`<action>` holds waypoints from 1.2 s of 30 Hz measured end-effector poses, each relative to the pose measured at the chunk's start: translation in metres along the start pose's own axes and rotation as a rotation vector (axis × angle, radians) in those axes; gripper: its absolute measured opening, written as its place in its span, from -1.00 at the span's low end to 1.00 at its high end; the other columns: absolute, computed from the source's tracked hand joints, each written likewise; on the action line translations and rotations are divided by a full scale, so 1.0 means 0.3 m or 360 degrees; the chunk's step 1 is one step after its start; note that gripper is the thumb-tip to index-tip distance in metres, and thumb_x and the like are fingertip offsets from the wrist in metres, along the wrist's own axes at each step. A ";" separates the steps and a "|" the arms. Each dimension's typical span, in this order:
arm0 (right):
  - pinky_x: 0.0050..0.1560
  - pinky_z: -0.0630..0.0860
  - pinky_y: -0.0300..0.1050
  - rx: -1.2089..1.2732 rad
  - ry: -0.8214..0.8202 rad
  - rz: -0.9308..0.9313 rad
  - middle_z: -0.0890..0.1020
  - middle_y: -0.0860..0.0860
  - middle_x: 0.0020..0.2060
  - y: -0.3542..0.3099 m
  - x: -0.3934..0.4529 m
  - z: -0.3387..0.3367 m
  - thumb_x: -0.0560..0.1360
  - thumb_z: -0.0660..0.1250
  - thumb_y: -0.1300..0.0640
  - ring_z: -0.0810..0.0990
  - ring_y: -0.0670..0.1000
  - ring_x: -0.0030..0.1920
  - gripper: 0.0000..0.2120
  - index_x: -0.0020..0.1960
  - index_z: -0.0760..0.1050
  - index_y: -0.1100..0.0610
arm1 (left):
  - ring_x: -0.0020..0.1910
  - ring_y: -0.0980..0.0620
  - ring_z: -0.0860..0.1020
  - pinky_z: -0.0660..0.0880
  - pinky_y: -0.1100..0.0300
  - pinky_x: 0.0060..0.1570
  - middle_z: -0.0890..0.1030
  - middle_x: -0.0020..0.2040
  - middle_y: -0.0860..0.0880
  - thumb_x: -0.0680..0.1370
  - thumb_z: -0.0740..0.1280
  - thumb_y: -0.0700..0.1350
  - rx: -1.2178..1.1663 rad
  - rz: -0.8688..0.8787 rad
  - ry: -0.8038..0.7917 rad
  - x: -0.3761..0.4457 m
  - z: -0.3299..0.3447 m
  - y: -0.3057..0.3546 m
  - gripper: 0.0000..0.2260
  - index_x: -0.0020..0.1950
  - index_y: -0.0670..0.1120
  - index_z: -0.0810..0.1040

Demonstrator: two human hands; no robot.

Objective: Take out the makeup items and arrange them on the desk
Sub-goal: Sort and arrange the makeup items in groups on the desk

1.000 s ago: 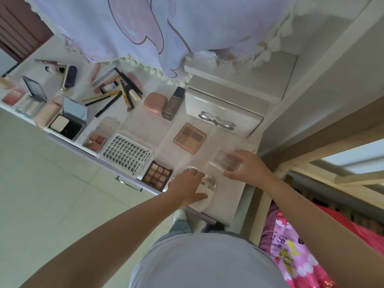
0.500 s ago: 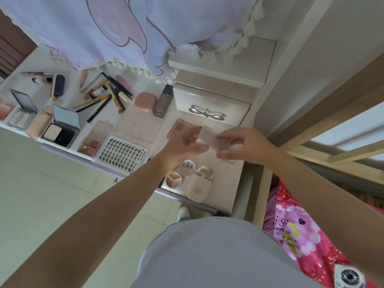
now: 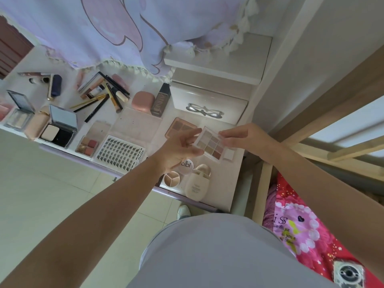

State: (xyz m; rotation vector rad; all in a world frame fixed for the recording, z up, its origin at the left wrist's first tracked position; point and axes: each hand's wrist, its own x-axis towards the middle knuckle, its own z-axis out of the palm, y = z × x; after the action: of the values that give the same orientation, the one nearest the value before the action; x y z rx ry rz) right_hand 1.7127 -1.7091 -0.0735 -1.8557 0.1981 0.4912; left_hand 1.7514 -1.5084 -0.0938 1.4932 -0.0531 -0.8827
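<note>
I hold a clear nine-pan eyeshadow palette (image 3: 212,145) a little above the white desk (image 3: 226,183), between both hands. My left hand (image 3: 178,151) grips its left edge with thumb and fingers. My right hand (image 3: 242,137) pinches its right edge. Under my hands lie a round "blbl" compact (image 3: 187,167), a round three-part pot (image 3: 171,179) and a cream bottle (image 3: 197,185). A peach four-pan palette (image 3: 179,127) lies just behind.
A lash tray (image 3: 121,152), open mirror compacts (image 3: 59,128), pencils and brushes (image 3: 104,92), a pink case (image 3: 143,100) and a dark bottle (image 3: 160,100) cover the desk's left. A small closed drawer unit (image 3: 209,104) stands behind. A lilac cloth (image 3: 124,28) hangs over the back.
My right hand lifted the clear palette off the desk. My left hand left the round compact and joined it on the palette, whose shadow pans now face up.
</note>
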 end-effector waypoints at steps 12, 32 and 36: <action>0.04 0.53 -0.19 0.0253 0.0310 -0.0007 0.59 0.06 0.08 0.082 0.086 0.045 0.52 0.20 0.04 0.58 -0.02 0.01 -0.68 0.16 0.51 0.21 | 0.09 -0.19 0.53 0.40 -0.09 0.22 0.54 0.12 -0.21 0.40 0.23 -0.53 0.0004 -0.0188 0.0312 0.029 0.009 -0.060 -0.44 0.36 -0.19 0.34; -0.49 0.30 -0.21 -0.0176 0.0412 0.0658 0.43 0.11 -0.47 0.117 0.347 0.082 0.49 0.12 0.33 0.38 0.02 -0.49 -0.78 -0.32 0.35 0.23 | 0.23 -0.08 0.43 0.39 0.19 0.16 0.43 0.27 -0.18 0.43 0.38 -0.24 0.1151 -0.0469 0.0160 0.125 -0.051 -0.133 -0.43 0.41 -0.12 0.26; -0.43 0.28 -0.18 -0.0317 0.0463 0.0649 0.38 0.10 -0.46 0.124 0.381 0.077 0.46 0.12 0.37 0.36 0.03 -0.44 -0.73 -0.40 0.30 0.20 | 0.26 -0.10 0.40 0.36 0.14 0.21 0.40 0.32 -0.17 0.45 0.38 -0.22 0.1215 -0.0447 0.0232 0.178 -0.040 -0.131 -0.43 0.41 -0.12 0.25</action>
State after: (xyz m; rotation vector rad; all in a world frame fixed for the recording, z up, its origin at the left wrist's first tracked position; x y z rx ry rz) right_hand 1.7960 -1.6882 -0.1606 -2.0862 0.7572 0.5300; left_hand 1.7766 -1.5206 -0.1552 2.3170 -0.0793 -1.0325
